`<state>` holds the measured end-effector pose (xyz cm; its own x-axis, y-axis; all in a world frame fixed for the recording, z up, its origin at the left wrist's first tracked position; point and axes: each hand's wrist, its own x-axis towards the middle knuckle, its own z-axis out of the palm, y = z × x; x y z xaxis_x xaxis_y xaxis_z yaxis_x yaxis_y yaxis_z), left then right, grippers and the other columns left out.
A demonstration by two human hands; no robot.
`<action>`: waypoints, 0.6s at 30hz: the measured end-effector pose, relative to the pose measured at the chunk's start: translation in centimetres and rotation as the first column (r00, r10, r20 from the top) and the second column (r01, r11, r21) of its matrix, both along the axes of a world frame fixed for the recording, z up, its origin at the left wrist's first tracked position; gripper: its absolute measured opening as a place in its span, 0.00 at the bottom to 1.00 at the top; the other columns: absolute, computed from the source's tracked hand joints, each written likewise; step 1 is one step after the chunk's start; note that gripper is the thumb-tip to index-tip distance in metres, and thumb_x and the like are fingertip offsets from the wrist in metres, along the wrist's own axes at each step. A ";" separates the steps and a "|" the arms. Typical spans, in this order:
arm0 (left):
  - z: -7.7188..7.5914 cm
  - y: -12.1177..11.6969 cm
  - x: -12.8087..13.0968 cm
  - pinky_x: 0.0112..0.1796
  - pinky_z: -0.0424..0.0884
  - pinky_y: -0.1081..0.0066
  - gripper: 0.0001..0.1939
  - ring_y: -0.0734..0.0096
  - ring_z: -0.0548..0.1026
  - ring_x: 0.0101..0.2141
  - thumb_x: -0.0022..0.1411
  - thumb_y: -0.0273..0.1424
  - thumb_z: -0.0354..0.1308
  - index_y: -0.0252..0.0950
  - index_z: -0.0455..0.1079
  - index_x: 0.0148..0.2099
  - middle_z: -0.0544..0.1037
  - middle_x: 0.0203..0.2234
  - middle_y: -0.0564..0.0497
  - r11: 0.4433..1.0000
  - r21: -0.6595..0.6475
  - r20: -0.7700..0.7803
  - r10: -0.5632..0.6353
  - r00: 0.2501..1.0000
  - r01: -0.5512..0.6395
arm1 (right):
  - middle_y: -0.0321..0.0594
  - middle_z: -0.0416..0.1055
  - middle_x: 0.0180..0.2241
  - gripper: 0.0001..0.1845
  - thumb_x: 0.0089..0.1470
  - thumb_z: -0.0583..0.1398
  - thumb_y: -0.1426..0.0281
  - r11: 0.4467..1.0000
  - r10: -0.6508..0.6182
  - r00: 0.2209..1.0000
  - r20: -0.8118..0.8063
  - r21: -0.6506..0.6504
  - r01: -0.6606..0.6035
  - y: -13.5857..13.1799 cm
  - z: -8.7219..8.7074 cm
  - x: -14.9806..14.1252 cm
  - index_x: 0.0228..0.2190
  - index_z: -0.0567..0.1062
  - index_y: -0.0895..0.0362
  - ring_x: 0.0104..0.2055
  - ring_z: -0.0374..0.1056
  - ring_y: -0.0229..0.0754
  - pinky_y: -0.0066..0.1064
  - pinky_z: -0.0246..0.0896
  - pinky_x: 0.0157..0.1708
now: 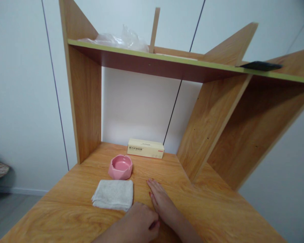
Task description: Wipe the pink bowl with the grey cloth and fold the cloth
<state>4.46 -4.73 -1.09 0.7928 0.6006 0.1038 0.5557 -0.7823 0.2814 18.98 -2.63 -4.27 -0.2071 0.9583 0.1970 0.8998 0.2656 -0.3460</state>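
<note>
My left hand (140, 222) is curled into a loose fist at the near edge of the view, with nothing showing in it. It is just beside the lower right corner of a folded white cloth (113, 194); whether they touch I cannot tell. My right hand (162, 199) lies flat on the wooden desk (218, 216), fingers stretched forward and holding nothing. The two hands are close together, the left one overlapping the right wrist area in view. Behind the cloth stands a pink faceted ashtray (120, 167).
A cream cling-film box (145, 149) lies at the back of the desk. Wooden side panels (87, 108) hold up a shelf (152, 55) over it. On the shelf are a crumpled clear plastic bag (124, 39) and a dark flat object (262, 66).
</note>
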 end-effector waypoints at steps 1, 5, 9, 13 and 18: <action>0.0 0.0 0.0 0.24 0.64 0.75 0.11 0.67 0.74 0.24 0.55 0.28 0.48 0.37 0.72 0.30 0.78 0.26 0.51 1.000 -0.002 0.000 0.000 1.000 0.000 | 0.45 0.56 0.56 0.25 0.54 0.44 0.73 1.000 0.000 1.000 0.004 -0.006 0.000 0.0 0.0 0.0 0.53 0.61 0.63 0.59 0.48 0.43 0.39 0.42 0.58; 0.0 -0.1 -0.1 0.25 0.64 0.75 0.11 0.68 0.74 0.25 0.55 0.28 0.48 0.37 0.72 0.30 0.78 0.26 0.51 1.000 -0.006 -0.011 -0.004 1.000 0.004 | 0.45 0.56 0.55 0.25 0.54 0.44 0.72 1.000 -0.001 1.000 -0.003 -0.014 0.001 0.0 0.1 0.0 0.53 0.61 0.63 0.59 0.48 0.42 0.39 0.42 0.58; 0.2 -0.2 0.0 0.26 0.65 0.75 0.12 0.68 0.74 0.26 0.56 0.29 0.47 0.38 0.72 0.31 0.78 0.26 0.51 1.000 0.000 -0.014 0.003 1.000 -0.003 | 0.44 0.56 0.55 0.25 0.54 0.44 0.72 1.000 0.009 1.000 -0.019 0.007 -0.009 -0.1 -0.1 0.0 0.53 0.61 0.62 0.59 0.48 0.42 0.39 0.41 0.58; 0.6 -0.2 0.0 0.27 0.65 0.75 0.12 0.68 0.74 0.26 0.56 0.28 0.47 0.37 0.73 0.31 0.78 0.27 0.50 1.000 -0.017 -0.032 -0.001 0.999 0.000 | 0.45 0.55 0.56 0.25 0.54 0.44 0.72 1.000 0.007 1.000 -0.005 -0.018 -0.007 -0.1 0.2 0.0 0.53 0.60 0.63 0.59 0.48 0.42 0.39 0.41 0.58; 0.8 -0.3 0.0 0.27 0.65 0.75 0.12 0.68 0.74 0.26 0.56 0.28 0.47 0.37 0.73 0.32 0.78 0.28 0.50 0.999 -0.038 -0.039 0.003 0.999 -0.004 | 0.44 0.55 0.56 0.25 0.55 0.43 0.72 1.000 -0.001 1.000 0.003 -0.028 0.001 -0.2 0.4 -0.1 0.53 0.60 0.63 0.59 0.47 0.42 0.39 0.41 0.58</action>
